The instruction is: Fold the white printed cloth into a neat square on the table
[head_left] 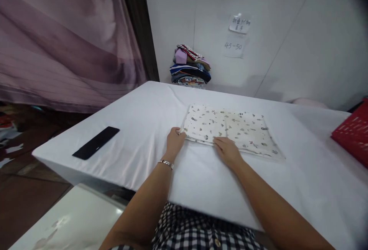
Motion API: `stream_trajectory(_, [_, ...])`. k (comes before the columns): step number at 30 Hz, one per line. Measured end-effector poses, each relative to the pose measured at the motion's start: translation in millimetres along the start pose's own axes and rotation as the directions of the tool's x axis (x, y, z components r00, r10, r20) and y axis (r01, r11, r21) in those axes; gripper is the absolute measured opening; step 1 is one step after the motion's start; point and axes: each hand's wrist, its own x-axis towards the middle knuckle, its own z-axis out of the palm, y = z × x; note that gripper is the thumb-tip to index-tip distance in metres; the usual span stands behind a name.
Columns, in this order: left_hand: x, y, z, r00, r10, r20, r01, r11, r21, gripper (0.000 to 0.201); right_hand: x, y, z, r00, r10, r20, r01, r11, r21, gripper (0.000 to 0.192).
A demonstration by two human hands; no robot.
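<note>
A white cloth [241, 127] with small scattered prints in green, brown and grey lies folded flat on a table with a white cover [207, 188]. My left hand [176, 141] is closed at the cloth's near left corner, where a bit of fabric bunches up at the fingertips. Along the near edge, right of that corner, my right hand [227, 151] grips the cloth, its fingers close together and pointing left. The right thumb is mostly hidden. A silver bracelet [166, 163] circles my left wrist.
A black flat object [96, 142] lies at the table's left side. Folded fabrics [190, 68] are stacked by the back wall, left of two paper notes [239, 24]. A red basket [353, 131] stands at the right edge. Pinkish curtain cloth [63, 43] hangs at left.
</note>
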Motion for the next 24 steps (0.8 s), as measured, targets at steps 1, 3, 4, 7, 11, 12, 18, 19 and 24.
stream_trajectory(1, [0,1,-1.3,1.000,0.001,-0.003,-0.001,1.000,0.021,0.031,-13,11,-9,0.999,0.042,-0.032,-0.043,0.999,-0.029,0.030])
stream_trajectory(3, [-2,6,-4.4,1.000,-0.001,-0.014,0.002,0.997,0.075,0.031,-37,32,-25,0.990,0.103,-0.095,-0.110,0.991,-0.076,0.030])
stream_trajectory(4, [-3,9,-5.9,1.000,0.000,-0.019,0.002,0.994,0.111,0.031,-48,41,-32,0.985,0.116,-0.124,-0.129,0.986,-0.102,0.030])
stream_trajectory(7, [-8,17,-9.4,1.000,-0.007,-0.017,0.011,0.967,0.253,0.032,-72,64,-49,0.975,0.124,-0.182,-0.160,0.967,-0.198,0.030])
stream_trajectory(11, [-13,25,-10.3,1.000,-0.028,0.012,0.021,0.917,0.397,0.035,-94,90,-67,0.959,0.188,-0.211,-0.248,0.919,-0.306,0.033])
stream_trajectory(12, [-14,26,-10.0,0.999,-0.027,0.020,0.016,0.909,0.417,0.035,-99,96,-72,0.957,0.203,-0.208,-0.261,0.914,-0.312,0.034])
stream_trajectory(18, [-18,24,-8.8,0.993,0.115,0.031,-0.115,0.858,0.501,0.032,-106,93,-87,0.942,0.251,-0.220,-0.303,0.920,-0.248,0.035])
stream_trajectory(19, [-19,22,-8.9,0.981,0.190,0.027,-0.178,0.845,0.505,0.031,-102,87,-85,0.942,0.252,-0.222,-0.300,0.928,-0.221,0.034])
stream_trajectory(24, [-24,17,-4.8,0.816,0.562,0.133,-0.548,0.680,0.487,0.022,-62,47,-60,0.990,0.073,-0.122,-0.084,0.993,-0.086,0.027])
